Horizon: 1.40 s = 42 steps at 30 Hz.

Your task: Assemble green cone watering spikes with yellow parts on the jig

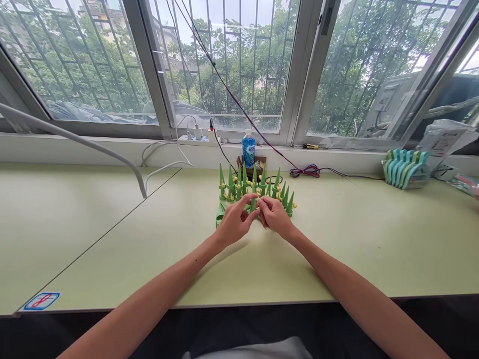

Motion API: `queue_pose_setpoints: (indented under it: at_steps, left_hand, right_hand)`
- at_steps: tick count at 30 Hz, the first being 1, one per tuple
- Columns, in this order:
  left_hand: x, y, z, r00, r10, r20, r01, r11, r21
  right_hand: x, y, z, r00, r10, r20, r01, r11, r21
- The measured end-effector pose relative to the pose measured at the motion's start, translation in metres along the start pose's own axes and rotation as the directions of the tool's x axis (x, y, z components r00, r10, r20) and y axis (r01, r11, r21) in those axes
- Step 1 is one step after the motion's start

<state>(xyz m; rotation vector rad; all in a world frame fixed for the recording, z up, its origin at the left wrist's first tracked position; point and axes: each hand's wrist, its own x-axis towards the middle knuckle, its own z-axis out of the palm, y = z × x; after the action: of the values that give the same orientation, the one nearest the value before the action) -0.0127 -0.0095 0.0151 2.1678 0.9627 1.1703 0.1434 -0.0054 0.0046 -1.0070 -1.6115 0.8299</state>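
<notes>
In the middle of the table, my left hand (pixel 235 219) grips a green cone-shaped piece (pixel 253 203) between thumb and fingers, upright. Close against it, my right hand (pixel 275 214) is closed in a pinch at the cone's right side. What its fingertips hold is mostly hidden; a bit of yellow shows there. Behind both hands stand several pointed green cones (pixel 263 180) with small yellow parts (pixel 231 196) on them. More green pieces (pixel 220 218) lie beside my left hand, partly covered by it.
A blue-labelled bottle (pixel 248 149) stands behind the cones by a small brown box (pixel 261 162). Coiled cable (pixel 305 171) lies near the wall. Blue-green curved pieces (pixel 406 169) stand in a clear holder at right. A white bent tube (pixel 112 154) reaches over the left table.
</notes>
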Motion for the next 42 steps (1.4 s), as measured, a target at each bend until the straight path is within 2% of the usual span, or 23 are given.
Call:
queue_pose_setpoints:
  at_steps: [13,36,42]
  left_hand:
    - [0.0007,0.0054,-0.0003,0.994,-0.11,0.01,0.11,0.982,-0.152]
    - [0.0038,0.0026,0.0008,0.988,-0.141,0.065,0.155,0.929,-0.336]
    - [0.0048,0.0023,-0.0006,0.98,-0.166,0.11,0.197,0.89,-0.412]
  right_hand:
    - [-0.0022,-0.0037,-0.0016,0.999,-0.032,-0.013,0.03,0.99,-0.141]
    - [-0.0031,-0.0044,-0.003,0.997,-0.077,-0.018,0.072,0.977,-0.199]
    - [-0.0032,-0.0045,-0.0028,0.997,-0.08,-0.017,0.074,0.973,-0.218]
